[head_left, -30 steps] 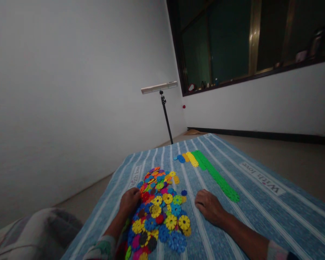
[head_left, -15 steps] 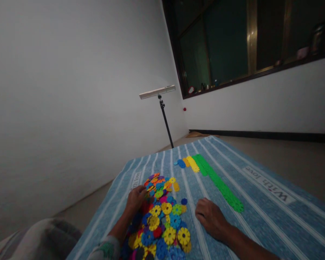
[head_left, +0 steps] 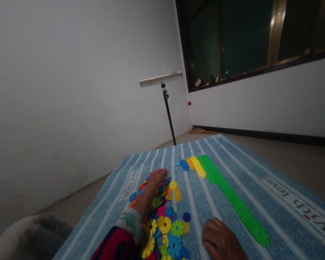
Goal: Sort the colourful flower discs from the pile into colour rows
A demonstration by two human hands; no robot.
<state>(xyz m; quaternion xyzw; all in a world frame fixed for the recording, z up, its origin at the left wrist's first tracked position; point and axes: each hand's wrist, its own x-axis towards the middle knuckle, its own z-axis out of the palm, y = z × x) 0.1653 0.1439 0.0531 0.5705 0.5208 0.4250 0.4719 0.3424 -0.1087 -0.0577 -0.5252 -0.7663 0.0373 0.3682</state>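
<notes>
My left hand (head_left: pixel 157 176) reaches over the far end of a heap of flower-shaped plastic discs (head_left: pixel 176 228), its fingers stretched out. No disc shows in that hand; its palm side is hidden. On the cloth right of the heap rests my right hand (head_left: pixel 220 236), its fingers curled inward, and whatever may be inside them is out of sight. Beyond it lies a long band of overlapping green discs (head_left: pixel 234 200). Shorter groups of yellow discs (head_left: pixel 198 167), orange discs (head_left: pixel 190 163) and blue discs (head_left: pixel 184 165) sit beside the band's far end.
A striped blue cloth (head_left: pixel 157 159) covers the work surface. Behind it stands a lamp panel (head_left: pixel 161 79) on a black pole (head_left: pixel 169 121). A white wall (head_left: pixel 83 90) rises at the left, and a dark window (head_left: pixel 246 36) is at the upper right.
My left hand has moved forward and right, from the heap's left edge to over its far end. My right hand stays curled on the cloth. The view has shifted slightly.
</notes>
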